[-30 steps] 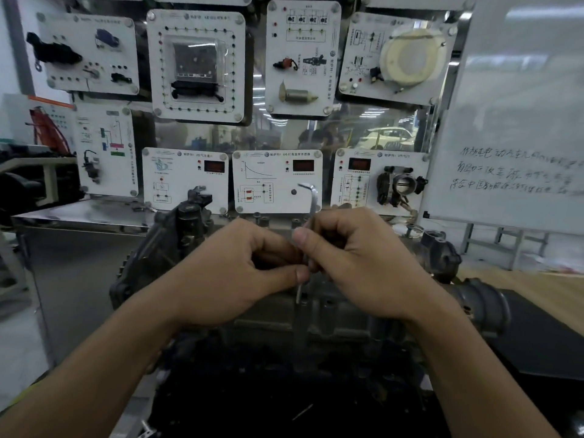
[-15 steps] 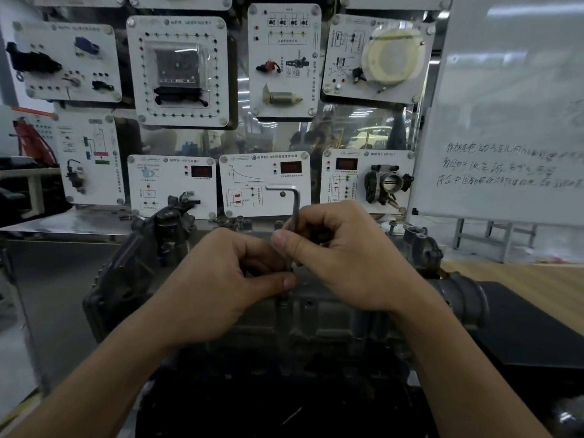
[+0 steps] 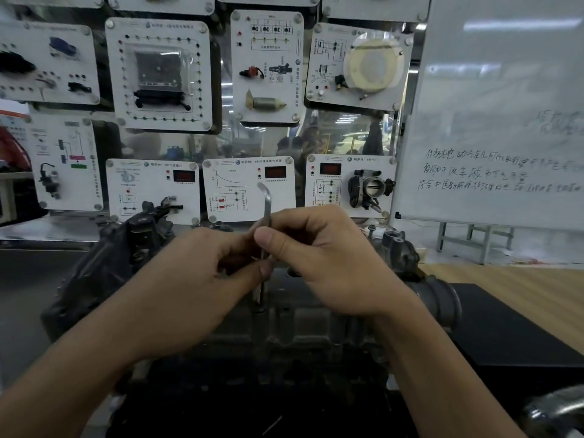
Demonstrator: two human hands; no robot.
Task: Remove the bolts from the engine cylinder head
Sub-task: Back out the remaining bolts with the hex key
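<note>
- While we stand over the engine cylinder head, both our hands meet above its top face, pinched around 1 tool: an L-shaped hex key.
- Our left hand is closed on the key's lower shaft, thumb tip pressed against it just above the metal.
- Our right hand is closed on the same shaft higher up, thumb in front and fingers curled behind; the short bent arm of the key sticks up clear of both hands.
- We see the key standing nearly upright, its lower tip going down to a bolt on the near edge of the cylinder head; we cannot tell how deep the tip sits in the socket, nor how far the bolt is out.
- We judge this to be finger-spinning a bolt that is already loose, so the task looks partly done at best.
- We risk the tip riding out of the socket if the shaft tilts, because both grips are high and nothing steadies the bottom; that could round the socket.
- We could also drop the freed bolt into the dark recesses of the engine below, since it is small and our hands hide it.
- We note 2 more bolts standing at the far right of the cylinder head.
</note>
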